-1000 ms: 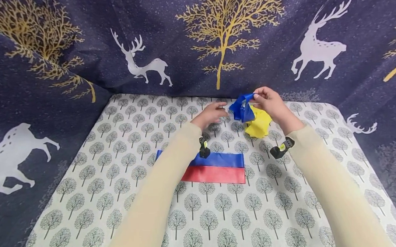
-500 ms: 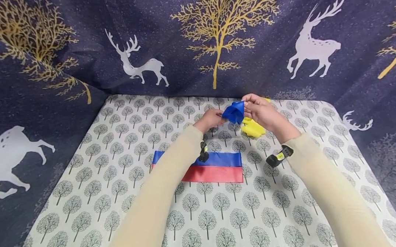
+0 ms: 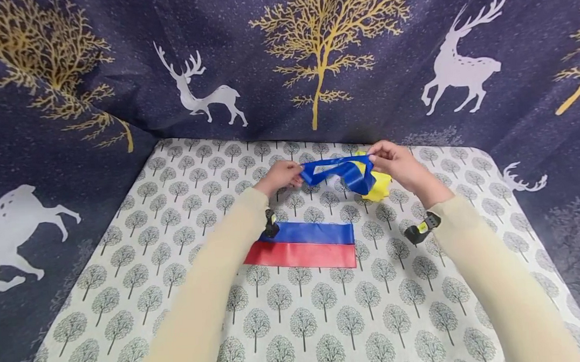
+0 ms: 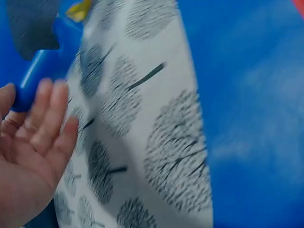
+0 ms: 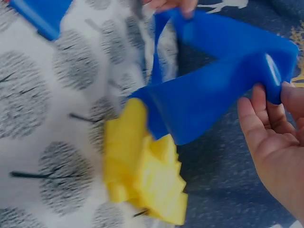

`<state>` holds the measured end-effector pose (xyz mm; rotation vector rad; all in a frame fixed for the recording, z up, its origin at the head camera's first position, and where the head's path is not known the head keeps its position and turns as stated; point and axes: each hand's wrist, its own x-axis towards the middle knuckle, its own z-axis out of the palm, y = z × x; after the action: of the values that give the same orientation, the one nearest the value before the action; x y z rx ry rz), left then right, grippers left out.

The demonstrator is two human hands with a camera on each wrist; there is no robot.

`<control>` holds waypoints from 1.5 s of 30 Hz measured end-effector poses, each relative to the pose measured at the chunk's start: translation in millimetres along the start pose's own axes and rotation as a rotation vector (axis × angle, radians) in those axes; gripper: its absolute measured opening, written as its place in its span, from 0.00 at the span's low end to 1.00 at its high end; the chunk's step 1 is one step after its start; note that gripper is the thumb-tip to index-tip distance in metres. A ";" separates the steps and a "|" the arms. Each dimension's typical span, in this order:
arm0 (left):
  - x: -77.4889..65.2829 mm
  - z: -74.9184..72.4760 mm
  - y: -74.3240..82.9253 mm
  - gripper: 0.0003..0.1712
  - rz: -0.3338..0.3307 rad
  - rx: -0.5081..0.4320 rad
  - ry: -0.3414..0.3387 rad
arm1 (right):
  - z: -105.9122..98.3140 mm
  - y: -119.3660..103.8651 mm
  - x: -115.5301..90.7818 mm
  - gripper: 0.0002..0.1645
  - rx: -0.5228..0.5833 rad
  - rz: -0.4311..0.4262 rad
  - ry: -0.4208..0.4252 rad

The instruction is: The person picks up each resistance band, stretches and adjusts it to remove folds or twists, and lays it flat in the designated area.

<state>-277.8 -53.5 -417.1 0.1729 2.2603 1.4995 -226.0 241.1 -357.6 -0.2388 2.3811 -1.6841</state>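
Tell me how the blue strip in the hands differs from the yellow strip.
The held blue strip is pinched between the left hand and right hand, while the yellow strip lies on the patterned table, held by neither. The held blue strip hangs in an open loop; the yellow strip is bunched into folds. Both look thin and pliable.

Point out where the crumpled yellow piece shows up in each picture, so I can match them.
Head: right of centre, the yellow piece is partly hidden behind the held blue strip.
Left wrist: only a small yellow patch, at the top, left of centre.
Right wrist: lower middle, large.
Shared landmark: that blue strip, held by the left hand and right hand.
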 end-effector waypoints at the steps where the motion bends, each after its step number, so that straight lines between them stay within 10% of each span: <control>1: -0.5 -5.3 -0.4 0.19 -0.004 -0.039 0.007 | 0.1 3.5 -1.0 0.06 -0.030 0.006 -0.011; 10: -2.5 -42.2 -3.3 0.22 -0.065 -0.533 0.210 | 15.3 24.6 -6.1 0.22 -0.175 0.073 -0.125; 18: 6.2 -48.6 0.7 0.02 -0.113 -1.115 0.294 | 28.9 31.9 -3.2 0.22 -0.272 0.087 -0.165; 22: 7.5 -50.7 4.9 0.24 -0.134 -1.201 0.279 | 34.6 34.2 -1.2 0.19 -0.334 0.092 -0.181; 25: 5.0 -52.7 5.6 0.32 -0.140 -1.123 0.258 | 35.9 36.1 -1.3 0.15 -0.380 0.076 -0.188; 32: -8.5 -48.7 -4.9 0.26 -0.242 -0.563 0.218 | 36.1 41.3 -3.8 0.12 -0.426 -0.001 -0.195; 45: -23.6 -59.0 -34.3 0.23 -0.256 -0.003 0.136 | 60.9 49.7 4.4 0.08 -0.538 -0.051 -0.193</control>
<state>-276.4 -125.5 -422.1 -0.2188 2.2816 1.4153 -214.3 201.2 -424.4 -0.5225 2.6383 -0.9489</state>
